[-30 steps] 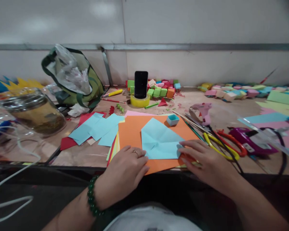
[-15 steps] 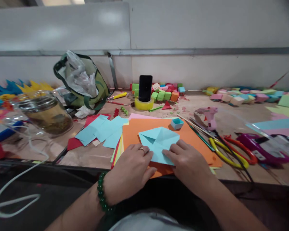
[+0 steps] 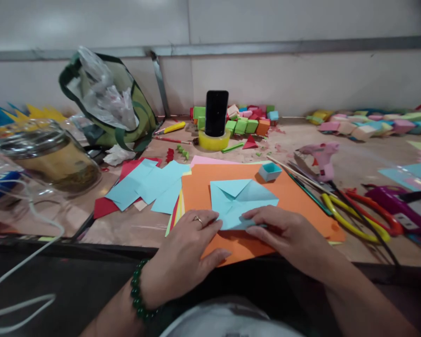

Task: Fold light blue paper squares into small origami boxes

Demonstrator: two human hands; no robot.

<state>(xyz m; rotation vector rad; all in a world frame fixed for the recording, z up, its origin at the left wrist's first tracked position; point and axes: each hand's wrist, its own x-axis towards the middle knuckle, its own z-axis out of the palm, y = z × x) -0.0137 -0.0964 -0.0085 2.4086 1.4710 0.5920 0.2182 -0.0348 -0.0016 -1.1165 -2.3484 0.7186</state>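
Note:
A light blue sheet of paper (image 3: 243,200) lies in front of me with its far edge folded inward as a triangular flap. Crease lines meet near its middle. The fingertips of my left hand (image 3: 192,245) rest on the near left corner, fingers stretched out and thumb apart. My right hand (image 3: 284,229) pinches the near right edge between thumb and fingers. Under the sheet is a stack of orange paper (image 3: 196,187). A small light blue paper box (image 3: 270,172) stands on the stack behind the folded sheet, touched by neither hand.
Cut blue pieces (image 3: 150,185) lie left. A phone (image 3: 216,112) stands in a yellow tape roll (image 3: 214,141), with paper cubes (image 3: 243,125) behind. A pink glue gun (image 3: 323,157), yellow-handled scissors (image 3: 351,224) and a purple glue gun (image 3: 403,210) are right; a jar (image 3: 56,164) and bag (image 3: 140,112) left.
The blue sheet has turned slightly, so its flap now lies along the far edge. My right thumb has come to the near edge, opposite the fingers. The view has shifted.

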